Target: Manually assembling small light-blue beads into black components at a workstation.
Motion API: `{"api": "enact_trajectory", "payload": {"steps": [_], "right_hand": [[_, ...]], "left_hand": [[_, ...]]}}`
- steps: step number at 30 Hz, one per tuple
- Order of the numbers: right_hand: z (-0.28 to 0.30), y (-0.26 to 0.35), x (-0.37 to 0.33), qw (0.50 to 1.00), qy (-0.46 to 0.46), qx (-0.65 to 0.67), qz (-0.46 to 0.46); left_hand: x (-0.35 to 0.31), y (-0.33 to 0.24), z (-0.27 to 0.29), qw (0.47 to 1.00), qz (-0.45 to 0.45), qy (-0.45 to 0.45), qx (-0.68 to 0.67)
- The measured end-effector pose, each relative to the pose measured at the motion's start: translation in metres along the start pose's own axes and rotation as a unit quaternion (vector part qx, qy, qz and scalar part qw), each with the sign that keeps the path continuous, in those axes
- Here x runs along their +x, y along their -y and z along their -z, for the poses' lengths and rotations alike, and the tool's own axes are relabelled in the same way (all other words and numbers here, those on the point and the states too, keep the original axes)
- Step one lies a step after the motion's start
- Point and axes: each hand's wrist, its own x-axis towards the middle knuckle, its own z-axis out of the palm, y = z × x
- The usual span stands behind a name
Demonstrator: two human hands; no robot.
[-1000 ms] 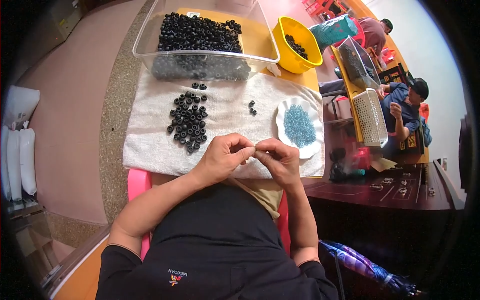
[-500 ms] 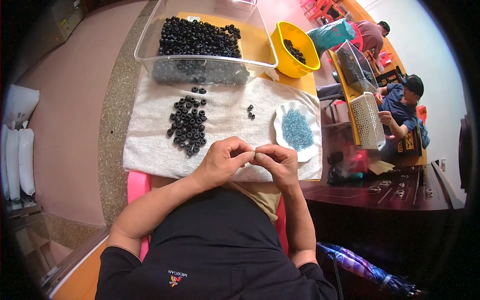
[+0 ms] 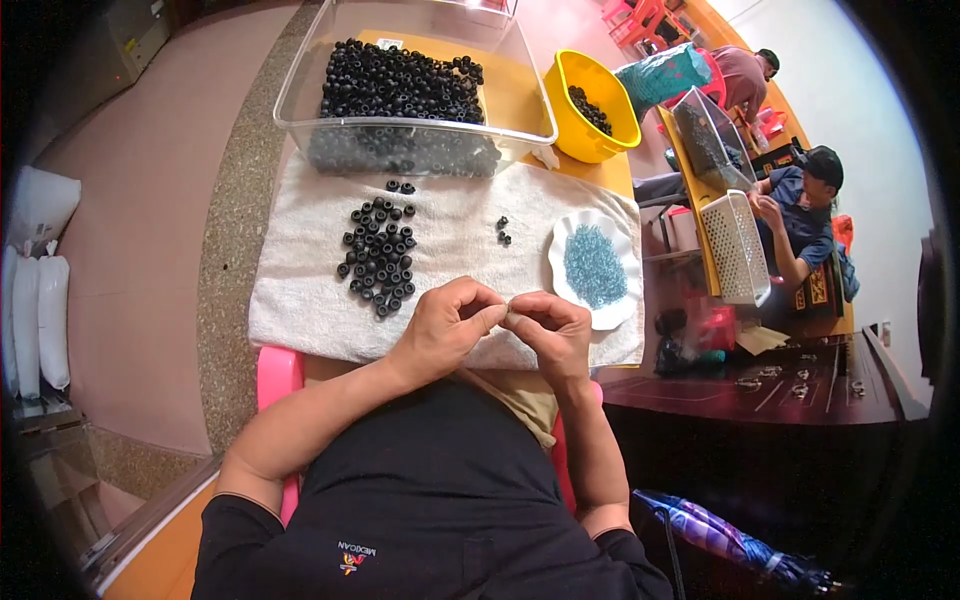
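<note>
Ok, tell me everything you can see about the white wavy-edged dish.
The white dish looks shallow and smooth, perhaps plastic or ceramic, with a scalloped rim. It sits upright on the right side of the white towel, its middle covered with small, clear bluish pieces. The right hand overlaps its near-left edge in view; whether they touch is unclear.

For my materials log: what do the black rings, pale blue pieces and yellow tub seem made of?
Black rings: rubber or plastic, mostly matt, with soft highlights. Pale blue pieces: plastic or glass, apparently translucent with glints; too small to settle. Yellow tub: likely plastic, smooth and glossy, by its even colour and moulded rim.
</note>
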Motion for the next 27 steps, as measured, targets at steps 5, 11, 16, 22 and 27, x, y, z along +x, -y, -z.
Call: {"api": "enact_trajectory", "payload": {"steps": [5,11,16,22,27], "right_hand": [[-0.007,0.002,-0.003,0.999,-0.024,0.033,-0.004],[-0.006,0.000,-0.003,0.998,-0.015,0.059,-0.002],[-0.002,-0.004,-0.004,0.999,-0.009,0.017,0.028],[-0.004,-0.004,-0.003,0.986,0.003,-0.038,0.163],[0.012,0.003,0.002,0.959,-0.041,-0.193,0.203]], "left_hand": [[-0.001,0.003,-0.001,1.000,-0.017,-0.015,0.008],[-0.002,-0.001,-0.002,1.000,-0.019,-0.014,0.001],[-0.002,0.000,-0.002,1.000,-0.026,-0.015,0.000],[-0.001,-0.002,-0.001,0.994,0.055,0.019,-0.091],[0.000,0.000,0.000,0.985,0.076,0.018,-0.152]]}}
